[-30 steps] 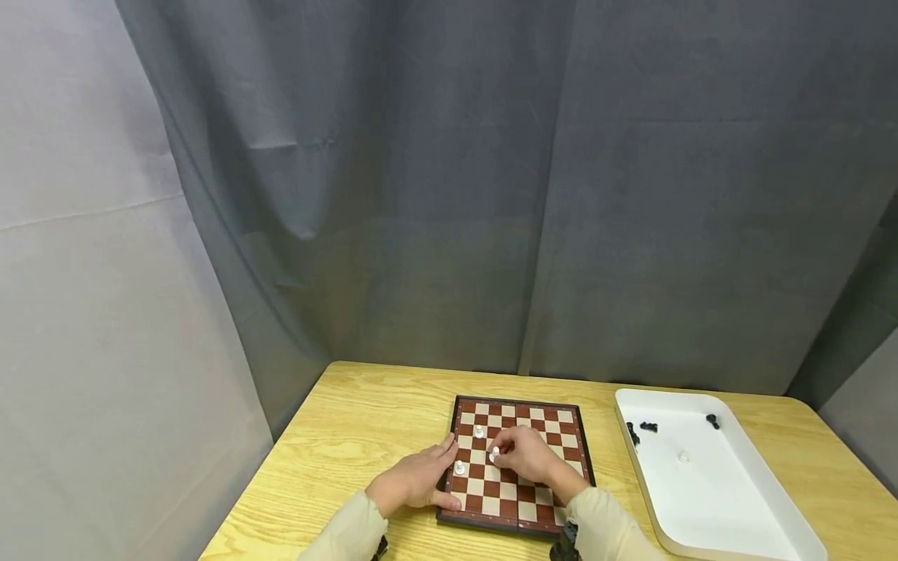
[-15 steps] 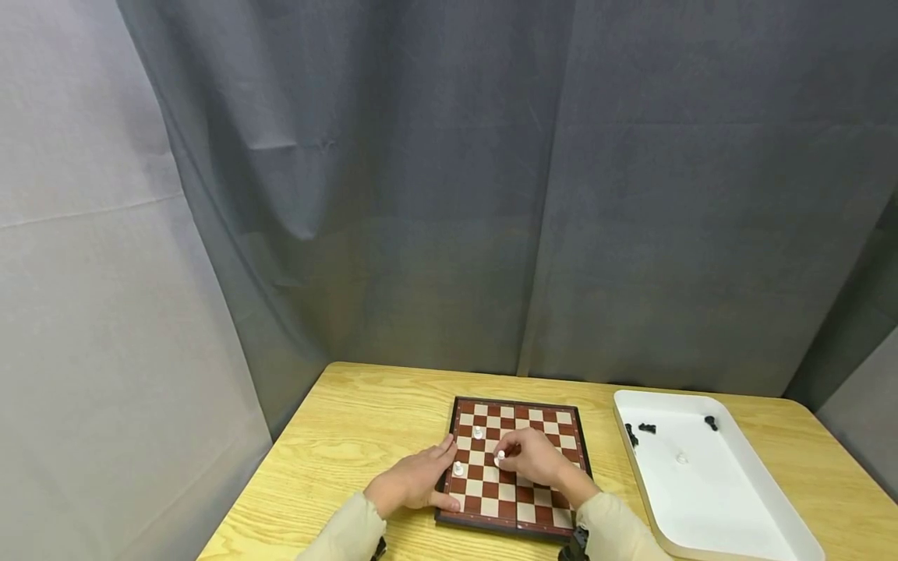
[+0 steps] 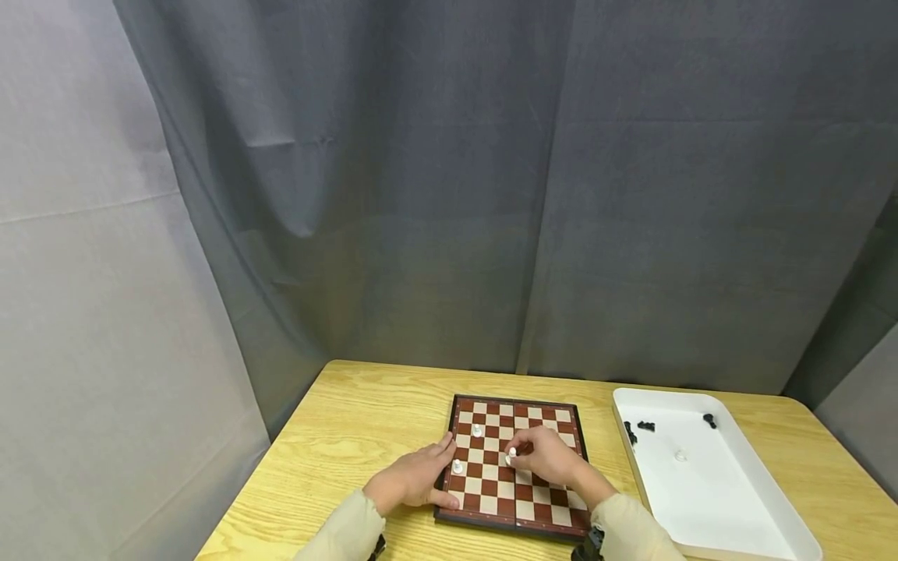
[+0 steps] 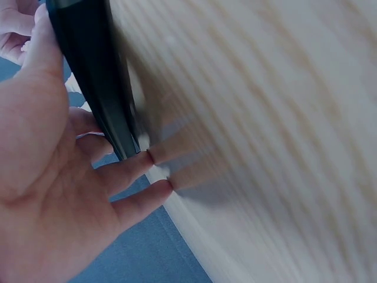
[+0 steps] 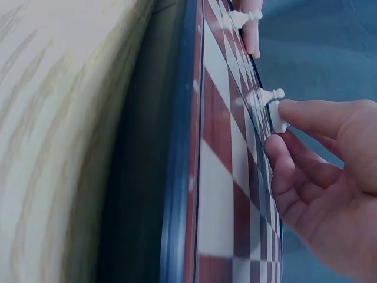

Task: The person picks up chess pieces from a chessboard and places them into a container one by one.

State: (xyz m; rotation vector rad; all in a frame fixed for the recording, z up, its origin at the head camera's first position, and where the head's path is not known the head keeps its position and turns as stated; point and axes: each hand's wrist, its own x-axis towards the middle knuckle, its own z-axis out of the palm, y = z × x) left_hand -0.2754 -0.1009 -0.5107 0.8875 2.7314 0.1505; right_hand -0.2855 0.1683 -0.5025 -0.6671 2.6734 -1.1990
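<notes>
My right hand (image 3: 550,457) pinches a white pawn (image 3: 512,453) between thumb and fingertips, at the chessboard (image 3: 489,488) near its middle fold. In the right wrist view this pawn (image 5: 278,118) is partly covered by the thumb; whether its base touches the board cannot be told. Two more white pawns stand on the board's left half, one farther back (image 3: 477,430) and one near the left edge (image 3: 457,467). My left hand (image 3: 414,477) rests with spread fingers along the board's left edge, its thumb over the near left corner. In the left wrist view, fingers (image 4: 138,203) reach the table beside the dark board side.
Right of the board stands a white tray (image 3: 730,499). Several black chess pieces (image 3: 646,426) lie in its far part, with a small whitish piece (image 3: 680,455) among them. The wooden table (image 3: 379,389) ends at grey curtains (image 3: 435,234) behind.
My right hand has moved a little to the right across the board with the pawn, toward the fold. The left hand stays at the board's left edge.
</notes>
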